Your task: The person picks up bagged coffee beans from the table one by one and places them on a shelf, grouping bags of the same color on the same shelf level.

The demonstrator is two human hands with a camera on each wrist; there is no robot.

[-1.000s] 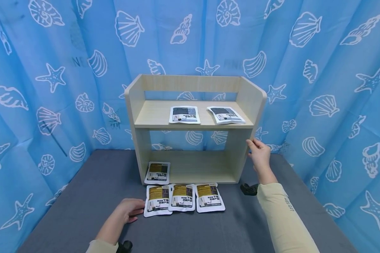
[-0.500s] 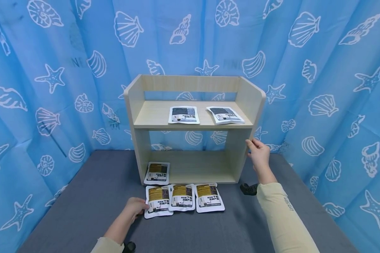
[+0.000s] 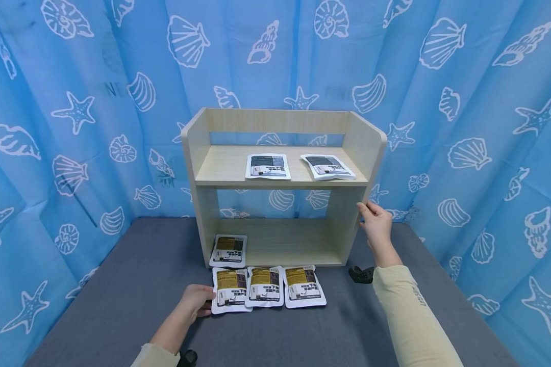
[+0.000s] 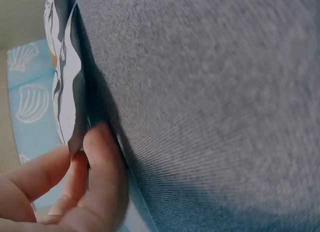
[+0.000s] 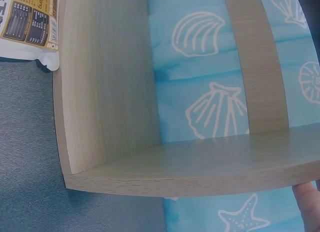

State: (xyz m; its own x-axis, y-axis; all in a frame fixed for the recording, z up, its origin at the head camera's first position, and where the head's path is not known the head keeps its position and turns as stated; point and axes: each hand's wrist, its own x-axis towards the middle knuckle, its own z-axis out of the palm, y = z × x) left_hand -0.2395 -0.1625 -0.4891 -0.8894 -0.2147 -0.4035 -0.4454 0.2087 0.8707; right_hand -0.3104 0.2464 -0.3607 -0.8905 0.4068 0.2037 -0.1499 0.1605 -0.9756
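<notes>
My left hand [image 3: 196, 300] pinches the left edge of a white pouch [image 3: 230, 290] with a yellow-and-black label. In the left wrist view, thumb and fingers [image 4: 102, 162] close on the corner of that pouch [image 4: 72, 92], which is seen edge-on close to the table. Its right edge overlaps the middle pouch [image 3: 264, 288], and a third pouch [image 3: 303, 287] lies to the right of that one. My right hand [image 3: 376, 223] grips the front edge of the right side panel of a pale wooden shelf [image 3: 277, 185]; only a fingertip [image 5: 306, 204] shows in the right wrist view.
Another pouch [image 3: 228, 251] lies at the left end of the bottom shelf board. Two pouches with dark labels, a middle one [image 3: 268, 166] and a right one [image 3: 328, 167], lie on the upper board. A blue shell-print curtain [image 3: 275, 56] hangs behind the grey table [image 3: 119, 285].
My left hand has moved from beside the left pouch to pinching its edge. That pouch has shifted slightly to the right. My right hand stays on the shelf panel.
</notes>
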